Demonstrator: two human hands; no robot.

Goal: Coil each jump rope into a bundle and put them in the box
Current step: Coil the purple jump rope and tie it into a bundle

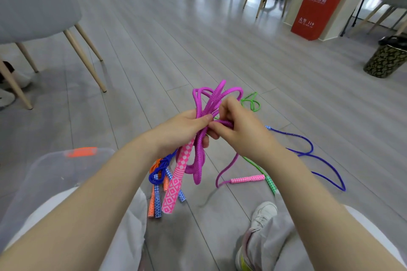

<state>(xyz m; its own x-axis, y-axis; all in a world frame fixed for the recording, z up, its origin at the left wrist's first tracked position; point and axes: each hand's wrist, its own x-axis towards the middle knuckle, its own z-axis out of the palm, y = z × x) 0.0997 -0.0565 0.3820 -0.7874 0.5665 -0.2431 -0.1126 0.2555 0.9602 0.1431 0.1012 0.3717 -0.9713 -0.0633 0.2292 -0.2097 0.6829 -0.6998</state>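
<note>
The magenta jump rope [209, 103], a braided cord in looped strands with a pink patterned handle [176, 178], is gripped by the left hand [185, 130]; the right hand [237, 125] pinches one strand.

Grey chair [37, 4] at 10 o'clock, red cabinet [317, 10] at 2, patterned bin [384, 60] at 3, all on grey floor [176, 39].
</note>
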